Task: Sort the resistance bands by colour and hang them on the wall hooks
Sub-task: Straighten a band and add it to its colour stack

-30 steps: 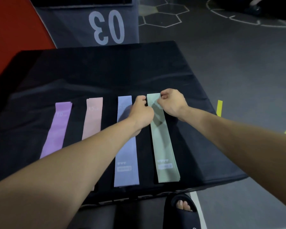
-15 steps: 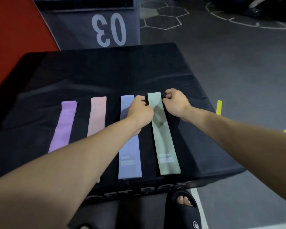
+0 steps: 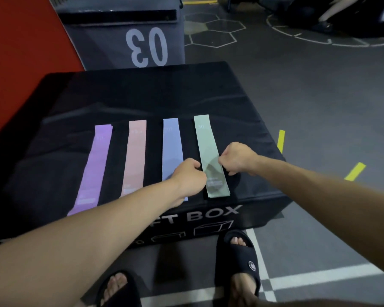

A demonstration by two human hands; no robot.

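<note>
Green band lies flat at the right of four bands on the black box. Left hand and right hand pinch its long edges with curled fingers. Judged light, limp and stretchy; best lifted by one end. Legible: "10" on the band, "BOX" on the box front, "03" behind.

head view | head-worn, faces forward-down | near black box
</note>
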